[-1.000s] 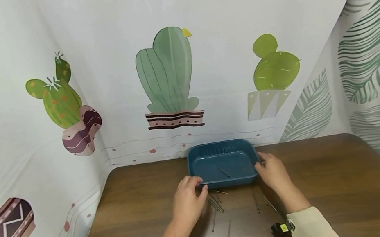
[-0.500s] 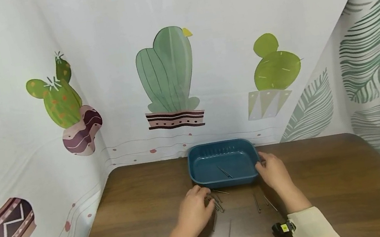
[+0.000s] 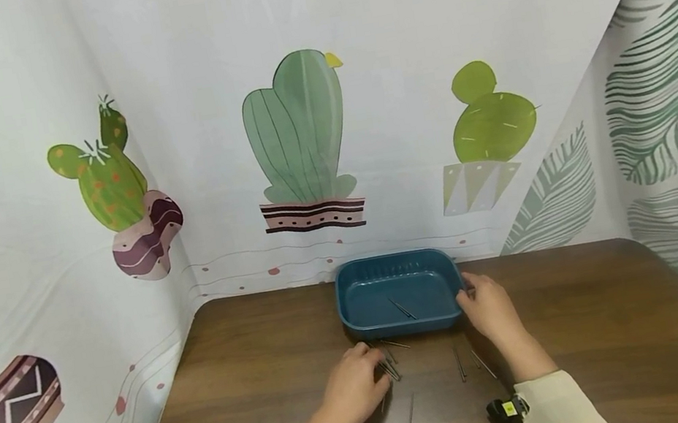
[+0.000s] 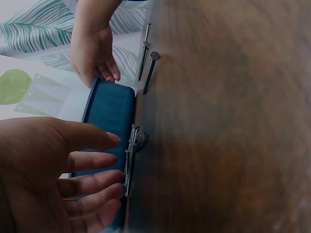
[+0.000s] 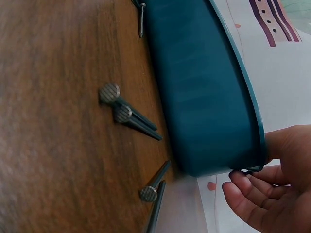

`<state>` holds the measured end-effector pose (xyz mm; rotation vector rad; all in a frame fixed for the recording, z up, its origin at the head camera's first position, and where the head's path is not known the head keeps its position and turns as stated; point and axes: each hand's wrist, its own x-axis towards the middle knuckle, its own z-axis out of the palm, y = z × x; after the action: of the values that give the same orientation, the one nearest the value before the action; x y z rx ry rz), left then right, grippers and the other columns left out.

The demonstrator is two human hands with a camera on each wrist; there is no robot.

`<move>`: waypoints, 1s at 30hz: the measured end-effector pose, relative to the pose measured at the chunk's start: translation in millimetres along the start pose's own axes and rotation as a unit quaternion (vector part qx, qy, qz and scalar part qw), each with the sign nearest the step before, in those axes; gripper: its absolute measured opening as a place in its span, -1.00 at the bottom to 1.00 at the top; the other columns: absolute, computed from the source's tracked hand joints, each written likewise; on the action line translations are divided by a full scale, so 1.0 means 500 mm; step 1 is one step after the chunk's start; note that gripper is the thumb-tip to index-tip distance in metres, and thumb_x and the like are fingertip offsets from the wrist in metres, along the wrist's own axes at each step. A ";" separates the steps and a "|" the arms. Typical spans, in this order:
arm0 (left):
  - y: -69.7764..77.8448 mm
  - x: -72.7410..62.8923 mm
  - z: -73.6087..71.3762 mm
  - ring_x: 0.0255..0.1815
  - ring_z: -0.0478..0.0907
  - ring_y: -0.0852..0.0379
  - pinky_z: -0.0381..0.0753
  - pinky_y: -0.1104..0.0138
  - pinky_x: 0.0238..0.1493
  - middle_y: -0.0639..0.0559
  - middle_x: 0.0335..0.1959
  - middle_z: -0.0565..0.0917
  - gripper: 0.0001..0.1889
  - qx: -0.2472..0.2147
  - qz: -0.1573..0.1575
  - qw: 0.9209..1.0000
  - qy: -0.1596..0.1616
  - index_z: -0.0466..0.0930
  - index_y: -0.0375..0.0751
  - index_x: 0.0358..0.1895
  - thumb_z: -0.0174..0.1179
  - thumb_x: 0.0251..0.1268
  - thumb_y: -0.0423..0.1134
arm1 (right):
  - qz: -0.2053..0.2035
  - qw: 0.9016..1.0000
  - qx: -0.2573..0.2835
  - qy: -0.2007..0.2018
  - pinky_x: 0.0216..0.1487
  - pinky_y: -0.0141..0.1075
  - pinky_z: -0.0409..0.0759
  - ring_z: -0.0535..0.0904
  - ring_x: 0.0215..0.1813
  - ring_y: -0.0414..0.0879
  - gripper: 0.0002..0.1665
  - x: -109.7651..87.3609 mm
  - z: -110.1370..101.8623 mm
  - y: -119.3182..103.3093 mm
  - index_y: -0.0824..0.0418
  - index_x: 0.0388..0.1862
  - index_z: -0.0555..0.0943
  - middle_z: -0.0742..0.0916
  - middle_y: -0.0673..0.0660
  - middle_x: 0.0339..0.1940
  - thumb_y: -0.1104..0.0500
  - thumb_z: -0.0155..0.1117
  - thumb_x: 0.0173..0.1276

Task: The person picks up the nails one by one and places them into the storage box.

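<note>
A blue plastic tray stands at the back of the table, with thin nails lying in it. My right hand holds its right end; in the right wrist view the thumb is over the rim and the fingers are below it. My left hand is low over a small bunch of nails in front of the tray. In the left wrist view, the left fingers are loosely bent beside the bunched nails, apparently without gripping any. The left hand partly hides the bunch in the head view.
One nail lies alone nearer the front. More nails lie on the wooden table before the tray's right end, heads showing in the right wrist view. A white cloth printed with cacti hangs right behind the tray.
My left hand has left the tray's front left corner and come down towards the front, to the bunched nails. The right hand and the tray have stayed in place.
</note>
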<state>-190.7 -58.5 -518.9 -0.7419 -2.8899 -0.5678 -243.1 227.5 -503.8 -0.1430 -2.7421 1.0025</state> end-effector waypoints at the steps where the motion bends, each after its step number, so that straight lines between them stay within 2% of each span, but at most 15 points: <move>1: 0.000 -0.001 0.000 -0.27 0.54 0.21 0.59 0.34 -0.30 0.16 -0.31 0.59 -0.78 0.001 0.001 1.000 -0.001 0.75 -0.06 -0.13 0.39 0.16 -0.14 | -0.001 1.000 0.000 0.000 0.08 0.12 0.63 0.66 0.04 0.26 -0.43 -0.001 0.001 0.000 0.53 0.32 0.46 0.66 0.48 0.07 0.21 0.09 0.43; 12: 0.001 -0.006 0.006 -0.15 0.62 0.10 0.67 0.22 -0.14 0.13 -0.25 0.63 -0.79 0.012 0.005 1.000 -0.017 0.77 -0.04 -0.18 0.44 0.12 -0.13 | -0.013 1.000 0.000 0.010 0.05 0.10 0.63 0.67 0.00 0.22 -0.44 -0.002 0.005 0.002 0.55 0.30 0.47 0.67 0.46 0.01 0.23 0.11 0.41; 20: 0.001 -0.005 0.006 -0.19 0.62 0.14 0.66 0.27 -0.19 0.13 -0.26 0.65 -0.82 0.009 0.004 1.000 -0.016 0.77 -0.04 -0.21 0.45 0.08 -0.20 | -0.009 1.000 0.003 0.005 0.10 0.12 0.62 0.66 0.04 0.25 -0.44 -0.001 0.002 0.001 0.53 0.31 0.46 0.67 0.47 0.04 0.23 0.11 0.42; 25: 0.004 -0.004 0.005 0.00 0.70 0.03 0.69 0.18 -0.02 0.10 -0.24 0.75 -0.87 0.009 0.001 1.000 -0.017 0.76 -0.01 -0.27 0.43 0.07 -0.23 | -0.008 1.000 0.001 0.004 0.09 0.12 0.62 0.66 0.04 0.26 -0.44 0.000 0.001 0.001 0.53 0.32 0.46 0.67 0.46 0.03 0.22 0.11 0.42; 27: 0.004 -0.003 0.005 -0.04 0.70 0.06 0.69 0.21 -0.08 0.13 -0.30 0.74 -0.90 0.007 0.002 1.000 -0.016 0.74 0.00 -0.32 0.42 0.07 -0.25 | -0.010 1.000 0.002 0.007 0.08 0.11 0.62 0.67 0.04 0.25 -0.43 0.000 0.002 0.001 0.54 0.31 0.46 0.67 0.47 0.03 0.22 0.11 0.42; 30: 0.003 -0.003 0.005 -0.24 0.65 0.19 0.63 0.32 -0.26 0.18 -0.40 0.66 -0.91 -0.002 0.007 1.000 -0.015 0.71 -0.01 -0.37 0.42 0.06 -0.28 | -0.011 1.000 0.002 0.006 0.06 0.11 0.63 0.67 0.04 0.26 -0.43 0.000 0.003 0.000 0.54 0.31 0.46 0.66 0.47 0.04 0.22 0.11 0.42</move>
<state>-188.5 -57.0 -520.7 -0.7757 -2.9089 -0.5664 -243.5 226.6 -504.6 -0.1168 -2.7249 0.9977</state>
